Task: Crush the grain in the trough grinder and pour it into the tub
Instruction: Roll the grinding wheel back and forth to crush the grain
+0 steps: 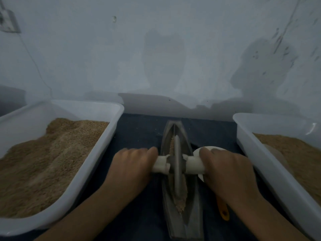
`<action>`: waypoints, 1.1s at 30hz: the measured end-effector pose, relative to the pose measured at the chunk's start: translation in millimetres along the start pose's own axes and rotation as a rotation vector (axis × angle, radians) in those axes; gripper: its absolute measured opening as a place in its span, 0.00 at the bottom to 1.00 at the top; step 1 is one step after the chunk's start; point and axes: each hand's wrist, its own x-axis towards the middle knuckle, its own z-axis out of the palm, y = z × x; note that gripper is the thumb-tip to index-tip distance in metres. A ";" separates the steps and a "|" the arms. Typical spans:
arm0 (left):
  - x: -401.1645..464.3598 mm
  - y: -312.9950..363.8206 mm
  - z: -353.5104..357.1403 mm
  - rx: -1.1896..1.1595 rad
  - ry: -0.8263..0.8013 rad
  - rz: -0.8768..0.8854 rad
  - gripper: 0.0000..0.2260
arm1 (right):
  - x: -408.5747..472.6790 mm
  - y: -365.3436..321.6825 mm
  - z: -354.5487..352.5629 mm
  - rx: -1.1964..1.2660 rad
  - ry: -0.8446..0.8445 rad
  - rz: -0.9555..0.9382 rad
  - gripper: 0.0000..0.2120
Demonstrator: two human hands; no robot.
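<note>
A grey boat-shaped trough grinder (192, 213) lies lengthwise on a dark blue cloth in front of me. Its metal wheel (177, 164) stands upright in the groove, with tan grain (180, 204) along both sides of it. A white axle handle (192, 164) runs through the wheel. My left hand (132, 167) grips the left end of the handle and my right hand (225, 169) grips the right end. A white tub (97, 148) of grain stands at the left, and a second white tub (257, 150) of grain at the right.
A white scoop (199, 152) with an orange handle (224, 211) lies on the blue cloth (139, 129) right of the trough, partly under my right hand. A pale wall rises close behind the table. Both tubs flank the trough closely.
</note>
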 end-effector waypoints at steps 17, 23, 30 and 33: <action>47.4 -7.0 25.8 0.081 -0.035 -0.194 0.15 | 61.9 8.9 24.0 -0.096 -0.192 0.093 0.14; -7.4 11.4 -7.7 0.128 0.088 0.053 0.21 | -17.9 -2.1 1.2 0.039 -0.016 0.079 0.17; 47.5 -3.4 14.7 0.186 -0.090 -0.104 0.13 | 28.1 8.0 22.6 -0.096 -0.098 0.107 0.16; 76.0 -12.3 29.0 0.189 -0.111 -0.206 0.05 | 71.1 18.7 32.8 -0.066 -0.210 0.119 0.09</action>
